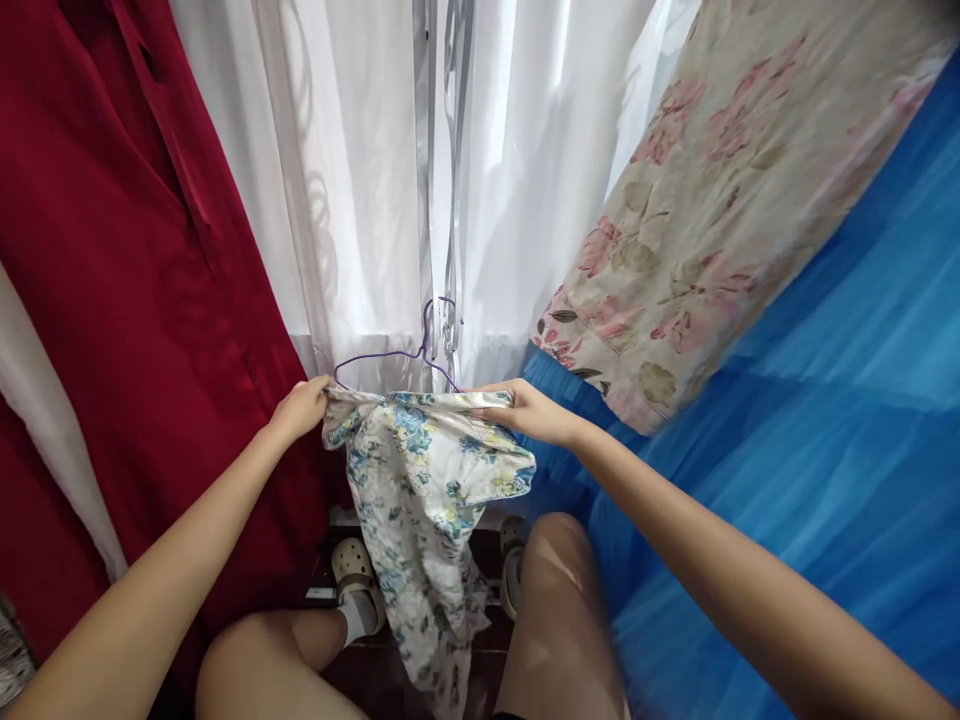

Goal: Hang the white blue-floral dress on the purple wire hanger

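A white dress-like garment (420, 470) with blue and yellow flowers hangs between my two hands. My left hand (301, 408) pinches its upper left edge. At the upper right edge, my right hand (525, 410) grips the cloth, some of its fingers hidden by the fabric. A purple wire hanger (382, 354) rises out of the garment's top, its lower part inside the cloth. The hanger's hook is up against silver ribbon-like strips (442, 200); whether it is caught on them I cannot tell.
Dark red cloth (217, 400) hangs at the left, white curtains (367, 180) behind. On the right are a pink-flowered beige cloth (675, 250) and blue gauzy fabric (780, 460). My bent knees and a beige clog (351, 565) are below.
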`<state>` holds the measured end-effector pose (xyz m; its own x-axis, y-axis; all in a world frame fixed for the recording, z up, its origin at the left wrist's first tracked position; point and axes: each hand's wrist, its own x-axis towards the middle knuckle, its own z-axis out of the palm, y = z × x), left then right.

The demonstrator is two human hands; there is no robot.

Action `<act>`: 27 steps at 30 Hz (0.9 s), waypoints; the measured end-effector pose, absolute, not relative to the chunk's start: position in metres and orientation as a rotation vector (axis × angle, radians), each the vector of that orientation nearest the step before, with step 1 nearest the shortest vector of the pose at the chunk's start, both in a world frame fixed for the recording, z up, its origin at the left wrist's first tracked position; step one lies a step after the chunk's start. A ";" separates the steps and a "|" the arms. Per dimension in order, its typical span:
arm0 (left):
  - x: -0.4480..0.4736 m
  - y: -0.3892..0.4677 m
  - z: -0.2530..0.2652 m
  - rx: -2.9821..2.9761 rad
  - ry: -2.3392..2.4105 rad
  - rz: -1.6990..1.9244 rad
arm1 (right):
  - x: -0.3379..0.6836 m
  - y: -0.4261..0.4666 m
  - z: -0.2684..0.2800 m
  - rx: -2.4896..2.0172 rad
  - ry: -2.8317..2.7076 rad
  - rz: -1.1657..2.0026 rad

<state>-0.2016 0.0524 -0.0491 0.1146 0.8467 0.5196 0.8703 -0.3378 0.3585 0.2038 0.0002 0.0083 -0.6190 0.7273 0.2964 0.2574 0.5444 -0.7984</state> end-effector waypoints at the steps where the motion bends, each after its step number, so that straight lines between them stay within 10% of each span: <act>1: -0.197 0.062 -0.039 -2.288 -1.765 -1.077 | 0.205 -0.002 0.011 -0.795 -2.180 0.935; 12: -0.136 0.054 -0.001 -2.438 -1.556 -1.645 | 0.219 0.025 0.001 -1.090 -1.722 1.139; 21: -0.138 -0.010 -0.007 -2.269 -1.479 -1.329 | 0.254 -0.039 -0.046 -0.874 -1.656 0.917; 27: -0.113 0.012 0.010 -2.054 -1.570 -1.267 | 0.223 -0.056 0.015 -0.847 -1.378 0.796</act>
